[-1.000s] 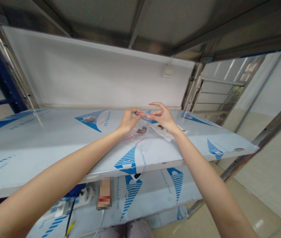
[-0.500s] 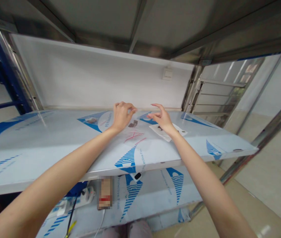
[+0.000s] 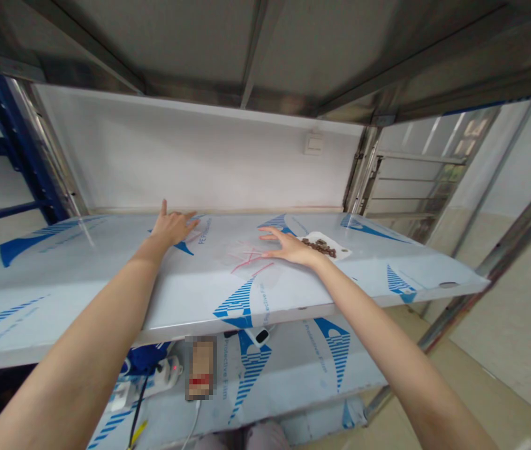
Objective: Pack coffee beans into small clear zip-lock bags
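The left hand is over the back part of the counter, on the left, with its fingers spread wide. A clear bag is right by its fingers, but I cannot tell if the hand touches it. The right hand is wide too, with a gap between its thumb and its pointing finger. The thumb is at the edge of some thin, see-through bags with pink-red lines on them. They lie flat near the middle of the counter, and I cannot tell if the thumb is touching them. Just past the right hand is a white sheet, with a pile of small brown bits on it. The wrist is in front of part of the sheet. The counter has shiny film with blue shapes on it. Behind it is a white wall with a light switch. Down on the lower shelf there is a blurry tan and red thing, with a white cord at its near end. A white plug with a little red light is to the left of it.
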Motion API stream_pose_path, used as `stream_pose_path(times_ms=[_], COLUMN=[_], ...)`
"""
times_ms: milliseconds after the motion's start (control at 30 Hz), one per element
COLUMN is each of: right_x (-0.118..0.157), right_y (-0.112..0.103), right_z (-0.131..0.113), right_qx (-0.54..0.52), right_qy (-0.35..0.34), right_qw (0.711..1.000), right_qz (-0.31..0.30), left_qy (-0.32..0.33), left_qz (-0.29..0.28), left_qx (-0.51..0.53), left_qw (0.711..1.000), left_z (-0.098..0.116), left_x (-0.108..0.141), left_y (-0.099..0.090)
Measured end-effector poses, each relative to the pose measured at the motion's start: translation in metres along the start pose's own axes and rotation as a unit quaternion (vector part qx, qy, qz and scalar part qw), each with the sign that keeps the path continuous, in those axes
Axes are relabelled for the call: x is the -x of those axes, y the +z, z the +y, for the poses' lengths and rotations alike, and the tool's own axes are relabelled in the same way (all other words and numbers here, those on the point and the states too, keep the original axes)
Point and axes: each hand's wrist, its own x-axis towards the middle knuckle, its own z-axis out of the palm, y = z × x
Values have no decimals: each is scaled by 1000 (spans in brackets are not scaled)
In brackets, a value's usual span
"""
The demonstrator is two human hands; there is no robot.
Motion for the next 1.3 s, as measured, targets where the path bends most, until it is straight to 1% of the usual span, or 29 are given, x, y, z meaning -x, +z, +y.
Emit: stream_pose_path(times_ms=[100,133,167,233,267,300,367,400,433,500,600,667,800,900,1000,1067,1200,1300], right_x=[-1,-2,-3,-4,-4,-5,-6,-6,-7,-8,-9,-9,-10,-11,-12,-13,-14,-15], right_y=[3,4,5,5,5,4,4,3,3,3,4,5,3,2,3,3,5,4], right_z=[6,7,7,6,5,4,2,2,3,7,12,13,7,5,9,12,16,16], right_qx=[-10,-7,-2,15,23,29,38,43,48,49,22,-2,-55,-88,-114,-132,-157,-147], right_qy=[0,-1,-3,-4,-2,0,4,6,6,0,-19,-19,8,24,34,36,36,31], right_qw=[1000,1000,1000,1000,999,999,996,995,993,992,993,993,988,985,981,977,973,973], right_qz=[-21,-19,-14,9,24,41,77,94,106,117,114,120,143,146,153,161,165,173], left_qy=[-21,-17,-3,69,121,164,234,266,290,333,361,353,345,336,320,321,318,308], left_qz=[89,103,103,60,28,13,15,21,26,28,21,24,37,35,34,34,42,49], left_qx=[-1,13,35,92,111,118,102,75,46,-5,-46,-51,-47,-20,16,31,15,-6], left_qw=[996,994,994,992,986,979,967,961,956,943,931,934,937,941,947,946,947,950], left_z=[14,23,33,59,74,88,116,127,137,148,152,151,151,153,153,152,152,152], left_x=[-7,-10,-13,-17,-17,-17,-14,-12,-10,-6,-3,-2,-2,-1,0,0,0,-1], left_y=[-9,-14,-19,-28,-31,-32,-32,-30,-28,-23,-18,-17,-18,-18,-18,-18,-21,-20])
